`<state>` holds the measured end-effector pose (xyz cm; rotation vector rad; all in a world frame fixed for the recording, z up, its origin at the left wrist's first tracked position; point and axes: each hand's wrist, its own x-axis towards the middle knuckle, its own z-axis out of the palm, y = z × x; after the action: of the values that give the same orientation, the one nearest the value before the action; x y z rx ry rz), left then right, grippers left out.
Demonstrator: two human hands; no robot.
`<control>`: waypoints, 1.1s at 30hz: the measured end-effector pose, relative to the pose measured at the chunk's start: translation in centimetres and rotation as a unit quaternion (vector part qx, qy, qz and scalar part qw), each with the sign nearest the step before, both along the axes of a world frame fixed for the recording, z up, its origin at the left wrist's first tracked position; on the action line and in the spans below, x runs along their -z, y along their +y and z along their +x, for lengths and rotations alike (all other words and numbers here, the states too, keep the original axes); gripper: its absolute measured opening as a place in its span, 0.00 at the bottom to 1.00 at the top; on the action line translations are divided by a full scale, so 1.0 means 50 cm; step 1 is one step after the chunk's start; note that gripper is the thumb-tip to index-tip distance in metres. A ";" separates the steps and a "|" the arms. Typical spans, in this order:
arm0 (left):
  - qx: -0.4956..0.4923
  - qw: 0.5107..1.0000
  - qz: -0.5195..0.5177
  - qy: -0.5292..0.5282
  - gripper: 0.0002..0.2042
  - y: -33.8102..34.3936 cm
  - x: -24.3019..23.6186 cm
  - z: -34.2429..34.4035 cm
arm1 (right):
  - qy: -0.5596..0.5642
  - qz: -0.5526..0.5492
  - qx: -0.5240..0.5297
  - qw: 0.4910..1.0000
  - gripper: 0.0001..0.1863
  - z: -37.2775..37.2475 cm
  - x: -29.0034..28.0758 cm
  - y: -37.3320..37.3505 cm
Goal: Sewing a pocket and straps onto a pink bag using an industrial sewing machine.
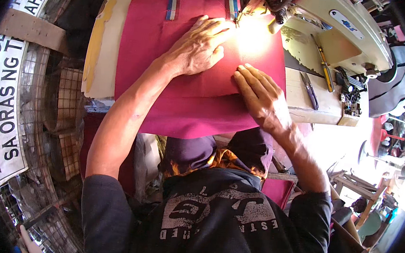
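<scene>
A red cloth (200,88) lies on the table (105,66), partly beneath the sewing machine (316,9), the left hand (199,45) resting on it with fingers loosely spread, the right hand (262,95) with fingers laid out straight. The machine bears an oval plate (346,24) with a blue emblem; black capitals fill a white sign (4,111) at left, pale letters the dark shirt (219,213).

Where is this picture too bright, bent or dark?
Head view: glare whitens part of the red cloth near the sewing machine; head view: parts of the right background are bleached; head view: the lower white sign curves at left; head view: black fills the corners.
</scene>
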<state>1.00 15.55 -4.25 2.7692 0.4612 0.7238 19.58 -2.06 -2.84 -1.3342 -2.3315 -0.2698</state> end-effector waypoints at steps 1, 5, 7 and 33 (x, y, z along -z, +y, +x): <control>-0.001 1.000 0.009 -0.003 0.24 0.001 0.002 -0.001 | 0.001 -0.001 -0.003 1.000 0.24 -0.008 0.003 -0.008; 0.012 1.000 0.019 -0.005 0.24 0.008 0.001 -0.002 | 0.054 -0.012 0.062 0.997 0.22 -0.026 0.014 -0.022; 0.014 0.999 0.038 0.010 0.24 0.009 -0.001 -0.003 | 0.060 -0.009 0.063 0.996 0.23 -0.024 0.012 -0.022; 0.027 0.991 0.098 0.085 0.22 -0.048 -0.060 -0.135 | 0.058 -0.082 0.217 0.971 0.42 -0.078 0.039 -0.101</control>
<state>-5.75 13.15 -1.26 3.0298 0.3623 0.5507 15.67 -7.11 -4.80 -1.8846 -1.9807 -0.1258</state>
